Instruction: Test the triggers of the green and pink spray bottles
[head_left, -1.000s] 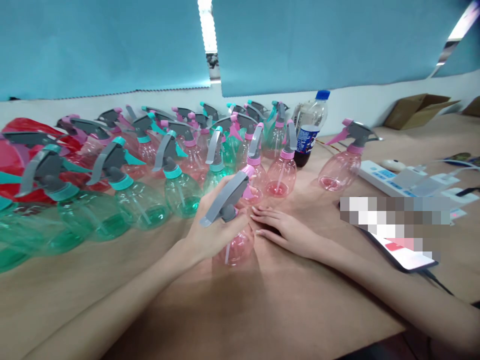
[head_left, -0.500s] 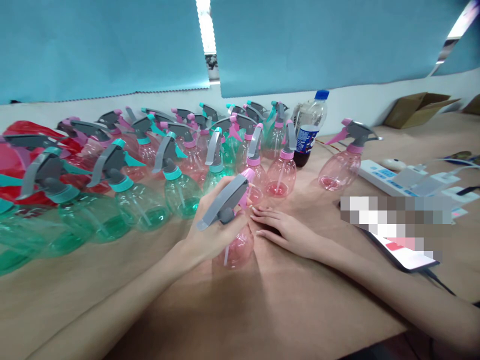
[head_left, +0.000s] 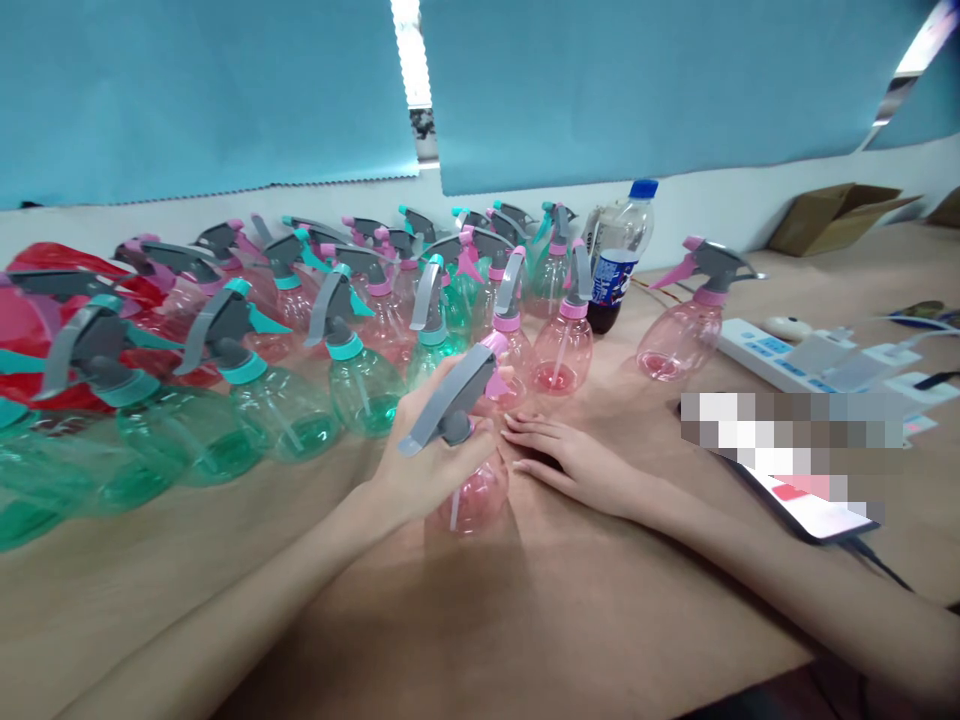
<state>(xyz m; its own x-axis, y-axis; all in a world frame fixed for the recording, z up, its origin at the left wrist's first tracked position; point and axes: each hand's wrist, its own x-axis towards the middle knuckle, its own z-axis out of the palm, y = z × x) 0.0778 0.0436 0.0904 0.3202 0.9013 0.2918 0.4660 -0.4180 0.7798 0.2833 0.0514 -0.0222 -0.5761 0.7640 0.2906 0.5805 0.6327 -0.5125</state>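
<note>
A pink spray bottle with a grey and pink trigger head stands upright on the brown tabletop. My left hand is wrapped round its neck, just under the grey head, and the pink collar is hidden by my fingers. To the right, my right hand lies palm down on the table with its fingers stretched out, the tips close to the held bottle. Whether they touch it I cannot tell. Just behind stands another pink spray bottle, and a green spray bottle is left of my left hand.
Several more green and pink spray bottles crowd the left and back. A cola bottle stands by the wall. Rightward are a lone pink spray bottle, a white power strip, a phone on a cable and a cardboard box.
The trigger head of the held bottle has turned slightly and shifted a little, its pink trigger showing more. Both hands stay almost where they were.
</note>
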